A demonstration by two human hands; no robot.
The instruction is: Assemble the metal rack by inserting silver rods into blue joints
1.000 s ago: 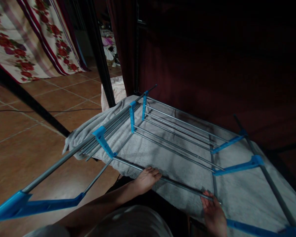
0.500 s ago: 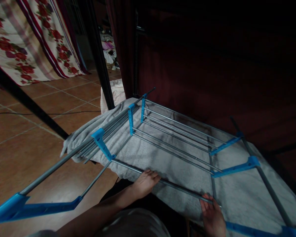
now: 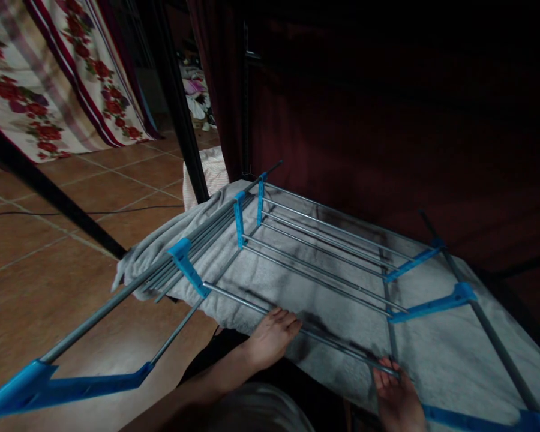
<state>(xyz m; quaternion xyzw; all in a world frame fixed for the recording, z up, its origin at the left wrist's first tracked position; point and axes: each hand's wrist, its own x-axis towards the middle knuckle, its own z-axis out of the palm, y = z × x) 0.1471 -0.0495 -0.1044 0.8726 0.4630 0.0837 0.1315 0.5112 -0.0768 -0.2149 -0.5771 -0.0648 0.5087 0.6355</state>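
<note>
A grey metal rod slants across the near side of a partly built drying rack, its left end at a blue plastic bracket. My left hand is closed over the rod near its middle, knuckles up. Close to the rod's right end, my right hand grips it from below, palm up with curled fingers. Beyond them, several thin rods run between blue brackets on the left and a blue bracket on the right. Thicker side tubes carry these brackets.
The rack rests on a grey blanket over a bed. More loose rods lie bundled at the left. Black bed posts stand by a dark red curtain. A cable crosses the tiled floor.
Both hands have shifted slightly to the right along with the rod. The rod's left end sits a little higher against its blue bracket.
</note>
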